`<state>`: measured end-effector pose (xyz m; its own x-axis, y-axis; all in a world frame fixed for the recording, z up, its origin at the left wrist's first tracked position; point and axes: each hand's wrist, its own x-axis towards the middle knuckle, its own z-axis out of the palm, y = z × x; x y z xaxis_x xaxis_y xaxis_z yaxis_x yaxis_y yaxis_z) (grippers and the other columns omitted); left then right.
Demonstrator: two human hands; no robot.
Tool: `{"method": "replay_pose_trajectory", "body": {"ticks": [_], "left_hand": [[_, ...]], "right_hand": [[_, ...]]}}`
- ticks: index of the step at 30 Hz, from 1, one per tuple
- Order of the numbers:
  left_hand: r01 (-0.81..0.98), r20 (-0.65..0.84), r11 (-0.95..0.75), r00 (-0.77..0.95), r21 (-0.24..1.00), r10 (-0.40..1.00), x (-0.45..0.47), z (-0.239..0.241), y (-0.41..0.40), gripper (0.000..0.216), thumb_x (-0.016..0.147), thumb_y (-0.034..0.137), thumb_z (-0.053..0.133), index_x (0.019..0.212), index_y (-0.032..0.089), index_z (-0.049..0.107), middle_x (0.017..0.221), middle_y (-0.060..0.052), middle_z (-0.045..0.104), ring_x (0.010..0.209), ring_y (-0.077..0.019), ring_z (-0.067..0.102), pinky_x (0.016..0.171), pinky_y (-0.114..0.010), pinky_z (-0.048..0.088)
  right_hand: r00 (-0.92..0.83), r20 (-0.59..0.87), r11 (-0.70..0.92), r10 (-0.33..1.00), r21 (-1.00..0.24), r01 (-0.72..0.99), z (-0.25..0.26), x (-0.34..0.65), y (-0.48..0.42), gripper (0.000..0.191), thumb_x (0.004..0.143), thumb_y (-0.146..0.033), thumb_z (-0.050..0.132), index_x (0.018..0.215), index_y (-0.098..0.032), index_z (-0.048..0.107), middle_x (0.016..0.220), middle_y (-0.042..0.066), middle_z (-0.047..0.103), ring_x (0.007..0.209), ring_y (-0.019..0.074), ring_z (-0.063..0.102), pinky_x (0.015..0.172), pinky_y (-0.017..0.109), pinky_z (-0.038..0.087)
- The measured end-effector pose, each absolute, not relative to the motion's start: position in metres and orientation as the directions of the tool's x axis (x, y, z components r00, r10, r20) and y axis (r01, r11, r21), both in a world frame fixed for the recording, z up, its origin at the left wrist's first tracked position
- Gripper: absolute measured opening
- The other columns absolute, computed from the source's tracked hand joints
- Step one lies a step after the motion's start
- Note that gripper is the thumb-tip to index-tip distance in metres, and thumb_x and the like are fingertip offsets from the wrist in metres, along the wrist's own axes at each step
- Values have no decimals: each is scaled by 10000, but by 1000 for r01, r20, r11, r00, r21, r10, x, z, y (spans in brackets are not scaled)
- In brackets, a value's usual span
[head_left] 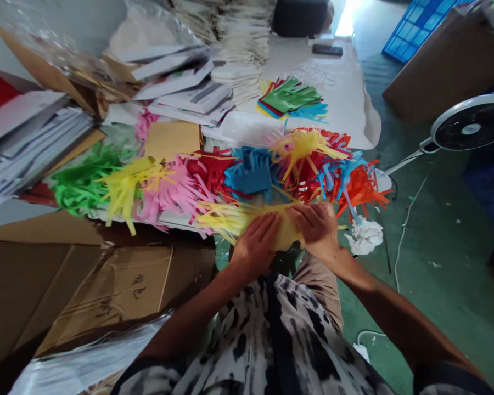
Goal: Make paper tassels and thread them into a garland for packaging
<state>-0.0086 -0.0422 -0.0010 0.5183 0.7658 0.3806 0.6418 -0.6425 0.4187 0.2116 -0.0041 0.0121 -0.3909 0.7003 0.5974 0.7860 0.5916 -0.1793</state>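
A yellow fringed paper piece (247, 219) lies at the near edge of the table, its cut strips spreading left. My left hand (256, 242) lies flat on it, fingers stretched out and pressing down. My right hand (318, 226) rests on the same sheet just to the right, fingers bent over its edge and gripping it. Behind them runs a row of fringed paper in green (82, 184), yellow, pink (170, 192), red, blue (249, 173) and orange (360, 189).
A neat stack of coloured fringed sheets (290, 99) lies farther back on the white table cover. Piles of paper packets (189, 90) stand at left, open cardboard boxes (99, 274) below. A floor fan (471, 126), a crumpled paper (364, 236) and a blue crate (415, 24) are at right.
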Motion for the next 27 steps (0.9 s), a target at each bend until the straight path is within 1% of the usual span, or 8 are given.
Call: {"method": "replay_pose_trajectory", "body": {"ticks": [6,11,14,17,19,21,24,27], "left_hand": [[651,407,-671,538,357,738,-25,-12,-40,503,1024,116,475,1506,196,595,1441,-113,705,1373,-262,649,1209,-496,478],[699,357,-629,524,340,774,-36,-14,-42,493,1029,105,479,1492,210,612,1451,-105,699,1390,-275,632,1246,-553,421],[735,372,-590,472,333,799,-39,-16,-42,475,1021,117,504,1466,212,639,1430,-107,713,1364,-302,641,1246,-596,408],[736,351,-586,479,339,804,-37,-13,-42,432,1009,150,546,1409,232,685,1421,-105,718,1341,-305,641,1223,-580,441],[728,342,-601,501,330,795,-35,-8,-42,404,1002,169,563,1379,219,701,1403,-112,722,1320,-301,640,1226,-562,442],[724,357,-617,512,309,781,-33,-5,-42,380,994,172,571,1344,198,717,1350,-121,737,1276,-296,651,1222,-539,452],[719,388,-636,520,281,760,-33,-5,-41,341,986,153,577,1282,192,742,1239,-124,760,1183,-284,678,1156,-493,518],[672,411,-690,568,269,713,-40,-7,-41,320,997,152,591,1276,204,740,1162,-117,774,1114,-275,694,1024,-461,585]], "right_hand": [[-253,603,412,757,-141,900,19,229,15,351,855,-127,646,1137,-301,760,1019,15,805,928,258,643,883,459,424],[-382,550,530,743,-136,837,59,278,23,385,819,-147,656,1159,-272,789,1052,71,816,996,306,679,896,517,437],[-338,526,448,781,-93,889,86,314,11,449,861,-272,692,1305,-292,752,1230,133,786,1180,393,670,947,638,403],[-332,421,421,844,-137,897,108,324,-15,715,849,-383,713,1547,-302,578,1570,206,569,1409,477,540,989,729,423],[-475,299,548,827,-249,798,115,304,-35,818,843,-360,697,1628,-324,467,1720,162,374,1535,456,418,1087,725,446],[-565,225,607,794,-352,713,108,268,-52,825,843,-272,675,1633,-311,442,1742,130,335,1576,418,369,1168,710,439],[-670,221,700,709,-340,628,72,215,-61,757,877,-184,665,1602,-241,456,1626,156,514,1484,364,506,1202,684,429],[-605,242,651,759,-288,702,29,196,-55,568,912,-105,652,1471,-191,598,1366,153,716,1244,333,660,1051,560,555]]}}
